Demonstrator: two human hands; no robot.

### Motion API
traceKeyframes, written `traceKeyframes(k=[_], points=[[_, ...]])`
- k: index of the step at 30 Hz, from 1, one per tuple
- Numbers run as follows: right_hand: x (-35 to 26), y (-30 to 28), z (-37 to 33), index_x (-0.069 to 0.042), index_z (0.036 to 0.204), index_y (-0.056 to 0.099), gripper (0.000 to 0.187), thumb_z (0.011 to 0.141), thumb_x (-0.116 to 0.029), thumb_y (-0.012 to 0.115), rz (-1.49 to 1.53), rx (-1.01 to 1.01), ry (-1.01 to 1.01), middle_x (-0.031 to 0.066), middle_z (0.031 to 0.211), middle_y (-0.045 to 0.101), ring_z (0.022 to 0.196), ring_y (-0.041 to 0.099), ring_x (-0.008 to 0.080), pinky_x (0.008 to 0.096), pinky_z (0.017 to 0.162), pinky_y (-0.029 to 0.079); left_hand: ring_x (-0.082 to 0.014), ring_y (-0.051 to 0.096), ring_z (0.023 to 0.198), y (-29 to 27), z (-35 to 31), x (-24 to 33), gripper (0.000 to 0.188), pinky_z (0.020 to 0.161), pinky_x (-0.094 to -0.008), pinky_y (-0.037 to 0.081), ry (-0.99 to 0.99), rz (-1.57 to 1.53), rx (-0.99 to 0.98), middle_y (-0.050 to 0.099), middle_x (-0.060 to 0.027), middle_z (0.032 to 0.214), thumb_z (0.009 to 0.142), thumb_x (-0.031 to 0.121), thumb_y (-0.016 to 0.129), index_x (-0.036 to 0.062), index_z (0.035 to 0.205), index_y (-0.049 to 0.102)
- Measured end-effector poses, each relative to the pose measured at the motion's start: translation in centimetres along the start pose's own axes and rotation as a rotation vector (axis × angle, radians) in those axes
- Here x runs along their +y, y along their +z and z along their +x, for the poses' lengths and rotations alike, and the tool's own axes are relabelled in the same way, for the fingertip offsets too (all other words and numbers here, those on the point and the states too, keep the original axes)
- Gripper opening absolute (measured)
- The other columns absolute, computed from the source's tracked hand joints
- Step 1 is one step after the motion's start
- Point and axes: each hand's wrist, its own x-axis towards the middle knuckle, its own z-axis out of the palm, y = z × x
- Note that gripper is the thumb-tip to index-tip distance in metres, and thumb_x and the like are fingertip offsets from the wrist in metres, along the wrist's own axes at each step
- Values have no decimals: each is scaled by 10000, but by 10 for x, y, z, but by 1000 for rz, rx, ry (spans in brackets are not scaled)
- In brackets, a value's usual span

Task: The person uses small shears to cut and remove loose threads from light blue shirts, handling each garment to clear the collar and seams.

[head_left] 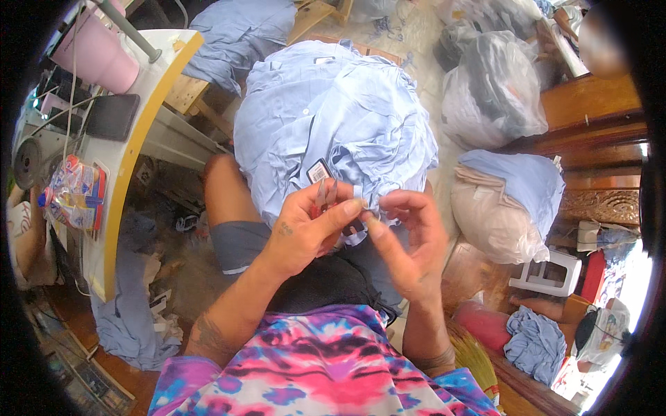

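Note:
A large heap of light blue shirts [333, 104] lies across my lap, with a white button and a dark tag [319, 172] showing on the cloth. My left hand [305, 225] is closed around red-handled thread snips [323, 199], whose metal blades point up and away from me. Its thumb and forefinger also pinch a bit of the light blue cloth. Opposite it, my right hand [411, 246] pinches the same cloth between thumb and forefinger, the other fingers loosely curled. The two thumbs nearly meet, and whatever is between the fingertips is too small to make out.
On the left stands a yellow-edged sewing table [166, 76] with a pink tumbler [97, 52] and a dark phone-like slab [112, 116]. To the right are stuffed plastic bags [492, 97], a cloth-topped sack [499, 208] and a white stool [548, 274]. Another person's bare leg shows at lower right.

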Motion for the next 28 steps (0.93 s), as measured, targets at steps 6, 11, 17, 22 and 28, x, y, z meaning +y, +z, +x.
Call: traceKeyframes(k=[6,11,17,22,28], points=[[24,15,-13,-7,1131,658,315,866,-40,825,309,30,247,42,1017,674,872,615,99,238,784,498,-13,414,485,-1,2,-15,173,421,-206,301,10,-36,-17,589,33,732,1022,199,674,37,1082,655],[35,16,-17,-6,1074,698,240,866,-14,818,256,119,94,43,987,674,859,615,97,231,768,493,-18,420,493,1,5,-17,157,427,-205,312,10,1,-22,611,16,768,1028,183,662,43,1100,655],[30,22,-8,-17,1022,733,228,823,-11,844,154,169,51,68,936,687,827,644,142,267,755,511,-24,412,505,-2,6,-20,140,445,-196,325,104,11,-67,602,2,769,1042,156,631,42,1121,646],[38,20,-10,-19,970,747,204,796,0,851,-7,224,-95,98,899,718,812,693,186,298,734,535,-32,416,490,-12,11,-24,165,434,-196,340,64,-136,-120,631,-10,836,1035,190,645,46,1116,638],[36,20,-8,-17,971,747,190,807,12,838,-104,196,-154,104,912,728,811,704,207,302,741,543,-38,487,534,-1,10,-15,282,457,-197,354,100,196,40,661,-27,842,1013,229,685,36,1203,608]])
